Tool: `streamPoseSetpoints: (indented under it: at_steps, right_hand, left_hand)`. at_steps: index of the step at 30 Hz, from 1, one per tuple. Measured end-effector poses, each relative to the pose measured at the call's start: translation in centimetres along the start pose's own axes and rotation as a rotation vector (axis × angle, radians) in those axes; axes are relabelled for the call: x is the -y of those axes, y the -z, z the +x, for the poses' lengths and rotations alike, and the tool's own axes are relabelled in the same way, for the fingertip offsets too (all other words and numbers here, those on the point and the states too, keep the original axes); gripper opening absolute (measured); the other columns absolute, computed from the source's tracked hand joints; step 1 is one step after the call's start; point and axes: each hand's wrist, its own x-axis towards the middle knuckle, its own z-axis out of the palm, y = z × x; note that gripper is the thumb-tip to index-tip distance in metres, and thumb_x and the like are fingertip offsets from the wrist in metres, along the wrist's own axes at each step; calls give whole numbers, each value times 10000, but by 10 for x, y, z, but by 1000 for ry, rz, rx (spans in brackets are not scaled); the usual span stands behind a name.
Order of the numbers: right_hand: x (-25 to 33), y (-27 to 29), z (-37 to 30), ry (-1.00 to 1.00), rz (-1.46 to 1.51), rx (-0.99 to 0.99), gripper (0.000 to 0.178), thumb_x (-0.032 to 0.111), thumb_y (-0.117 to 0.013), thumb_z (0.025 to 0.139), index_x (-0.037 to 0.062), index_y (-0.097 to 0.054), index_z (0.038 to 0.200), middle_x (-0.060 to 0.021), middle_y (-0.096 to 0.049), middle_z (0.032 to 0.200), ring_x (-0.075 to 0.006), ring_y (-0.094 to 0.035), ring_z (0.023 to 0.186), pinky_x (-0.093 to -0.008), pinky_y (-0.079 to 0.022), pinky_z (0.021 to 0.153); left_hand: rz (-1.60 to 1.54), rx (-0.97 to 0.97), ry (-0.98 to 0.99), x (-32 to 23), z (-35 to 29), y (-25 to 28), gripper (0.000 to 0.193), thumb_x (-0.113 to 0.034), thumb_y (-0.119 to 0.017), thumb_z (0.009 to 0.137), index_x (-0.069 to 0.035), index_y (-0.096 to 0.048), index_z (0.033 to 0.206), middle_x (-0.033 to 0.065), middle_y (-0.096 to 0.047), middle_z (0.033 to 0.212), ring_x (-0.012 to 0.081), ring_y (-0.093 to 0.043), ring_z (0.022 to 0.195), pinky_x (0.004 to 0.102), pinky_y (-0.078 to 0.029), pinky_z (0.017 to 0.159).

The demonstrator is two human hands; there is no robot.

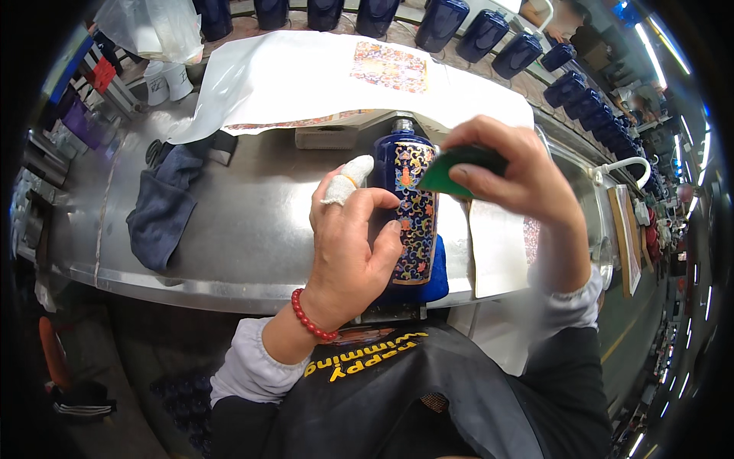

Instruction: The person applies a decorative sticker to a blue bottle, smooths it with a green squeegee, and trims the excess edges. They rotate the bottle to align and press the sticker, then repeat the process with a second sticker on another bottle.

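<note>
A dark blue bottle (413,206) with a colourful floral pattern on its face lies on the metal bench, neck pointing away from me. My left hand (348,237) rests along its left side, thumb and a finger at the bottle's edge; one finger wears a white wrapping (355,172). The fingers are apart and hold nothing I can see. Over the bottle's upper right side my right hand (508,172) grips a green flat scraper (451,174), its edge at or just above the pattern. A blue cloth (437,271) shows beside the bottle's lower right.
Behind the bottle lies a large white sheet (306,76) with a printed floral patch. A dark grey cloth (164,203) lies at the left of the metal bench (245,199). Blue bottles (482,34) line the far side. White paper (497,252) lies right.
</note>
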Motion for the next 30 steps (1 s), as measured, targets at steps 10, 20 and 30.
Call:
streamPoseSetpoints:
  at_steps: [10, 20, 30]
  right_hand:
    - [1, 12, 82, 234, -153, 455, 273, 110, -756, 828, 25, -693, 1080, -126, -732, 925, -262, -714, 832, -358, -561, 769]
    - [7, 8, 101, 177, -124, 627, 252, 109, -744, 839, 14, -710, 1070, -116, -742, 928, -226, -716, 842, -328, -572, 784]
    - [4, 7, 107, 164, -132, 651, 258, 106, -757, 839, 18, -703, 1076, -111, -741, 958, -218, -712, 864, -328, -573, 804]
  left_hand:
    - [-72, -23, 110, 1, -2, -2, 183, -53, -663, 830, -23, -626, 1007, 156, -646, 1005, 394, -511, 1134, 490, -346, 1047]
    - [-70, -9, 131, 6, -5, -1, 198, -64, -665, 839, -25, -624, 1028, 147, -644, 1024, 394, -511, 1142, 475, -344, 1058]
    - [-89, -32, 123, 8, -4, -3, 205, -66, -671, 845, -32, -626, 1042, 137, -649, 1022, 372, -518, 1138, 461, -360, 1040]
